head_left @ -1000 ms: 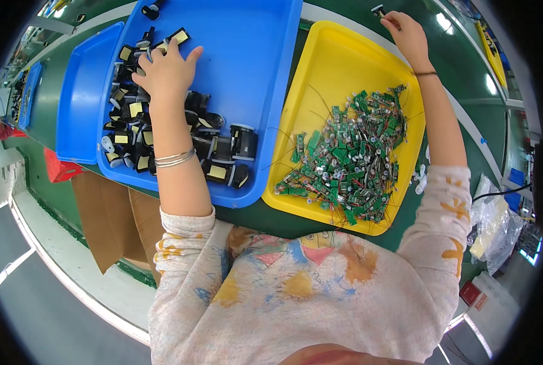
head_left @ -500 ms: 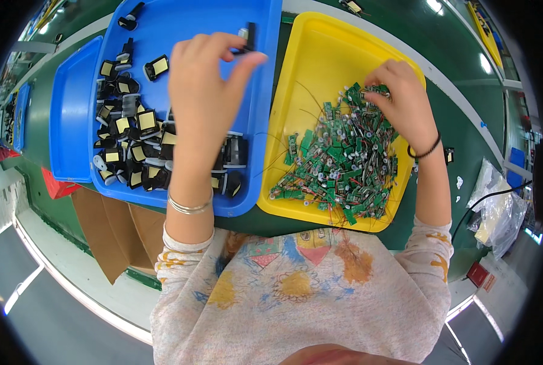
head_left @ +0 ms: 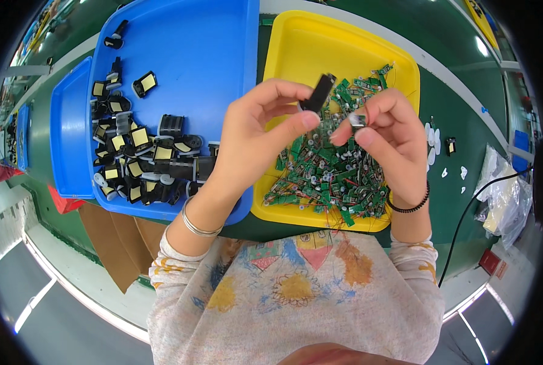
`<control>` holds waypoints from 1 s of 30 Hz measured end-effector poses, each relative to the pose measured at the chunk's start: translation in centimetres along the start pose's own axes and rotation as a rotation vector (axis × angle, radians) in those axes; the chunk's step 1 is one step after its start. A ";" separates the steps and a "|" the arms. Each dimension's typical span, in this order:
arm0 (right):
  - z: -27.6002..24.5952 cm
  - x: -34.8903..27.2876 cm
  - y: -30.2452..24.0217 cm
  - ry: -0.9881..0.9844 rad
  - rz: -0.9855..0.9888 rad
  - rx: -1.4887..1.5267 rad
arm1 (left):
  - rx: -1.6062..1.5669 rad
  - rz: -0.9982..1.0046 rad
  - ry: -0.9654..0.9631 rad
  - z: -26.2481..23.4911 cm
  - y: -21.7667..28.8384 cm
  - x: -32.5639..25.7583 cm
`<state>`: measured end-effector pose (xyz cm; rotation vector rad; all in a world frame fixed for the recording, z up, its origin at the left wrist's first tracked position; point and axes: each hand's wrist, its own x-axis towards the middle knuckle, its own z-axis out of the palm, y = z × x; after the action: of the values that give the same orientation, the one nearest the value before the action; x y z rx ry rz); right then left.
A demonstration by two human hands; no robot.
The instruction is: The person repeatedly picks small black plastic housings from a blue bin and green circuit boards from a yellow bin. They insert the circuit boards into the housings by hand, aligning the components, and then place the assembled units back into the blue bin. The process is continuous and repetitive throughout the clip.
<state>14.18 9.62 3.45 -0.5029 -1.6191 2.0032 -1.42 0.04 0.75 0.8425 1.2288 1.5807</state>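
Note:
My left hand [head_left: 265, 125] pinches a black plastic housing [head_left: 319, 94] between thumb and fingers, tilted above the yellow tray [head_left: 290, 45]. Close beside it, my right hand [head_left: 390, 137] has a small electronic part [head_left: 357, 120] with a shiny silver face between its fingertips; the fingers hide much of that part. The two pieces are apart. Below both hands lies a heap of green circuit boards [head_left: 320, 176] with thin wires and small round white pieces.
To the left, a large blue tray [head_left: 192, 55] carries many black housings [head_left: 140, 137], several with pale yellow pads. Right of the yellow tray lie flat white pieces [head_left: 431, 137], a small black part [head_left: 450, 145], a clear plastic bag [head_left: 504, 194] and a black cable [head_left: 466, 222].
My left hand has moved right with the black housing, from over the blue tray to over the yellow one. My right hand has left the circuit board heap with a small part, coming nearer the left.

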 end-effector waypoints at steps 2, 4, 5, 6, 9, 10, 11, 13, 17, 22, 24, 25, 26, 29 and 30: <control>0.1 0.1 0.8 0.019 -0.040 0.135 | -0.031 -0.021 -0.066 0.1 0.1 0.2; 0.3 0.1 1.6 0.046 -0.102 0.166 | -0.081 -0.035 -0.087 0.1 -0.1 0.2; 0.5 0.1 1.8 0.097 -0.172 -0.025 | -0.093 -0.032 -0.071 0.1 -0.1 0.1; 0.6 -0.1 1.9 0.148 -0.242 -0.222 | -0.110 -0.027 -0.059 0.1 -0.2 0.0; 0.6 0.0 2.0 0.156 -0.458 -0.610 | -0.095 0.050 -0.032 0.3 -0.4 -0.2; 0.5 0.0 2.1 0.133 -0.532 -0.704 | -0.080 0.085 -0.024 0.3 -0.5 -0.3; 0.6 0.2 2.1 0.156 -0.582 -0.710 | -0.087 0.095 -0.027 0.3 -0.6 -0.2; 0.3 0.4 1.9 0.127 -0.674 -0.780 | -0.100 0.115 -0.029 0.3 -0.7 -0.2; -0.1 0.4 2.2 0.142 -0.799 -0.825 | -0.077 0.099 -0.030 0.5 -0.3 -0.2; -0.3 0.5 2.2 0.125 -0.761 -0.801 | -0.116 0.093 -0.039 0.4 -0.5 -0.3; -0.4 0.5 2.3 0.120 -0.735 -0.801 | -0.116 0.103 -0.019 0.4 -0.4 -0.3; -0.4 0.5 2.4 0.124 -0.730 -0.800 | -0.116 0.108 -0.009 0.5 -0.4 -0.3; -0.4 0.5 2.4 0.128 -0.725 -0.798 | -0.105 0.103 0.000 0.6 -0.3 -0.3; -0.2 0.3 2.5 0.147 -0.656 -0.698 | -0.049 0.118 0.022 0.7 -0.1 -0.5; -0.1 0.1 2.6 0.160 -0.603 -0.665 | -0.019 0.142 0.025 0.7 -0.2 -0.4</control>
<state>13.73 9.38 0.92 -0.3285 -2.0120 0.9531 -0.63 -0.12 0.70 0.9176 1.1919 1.7183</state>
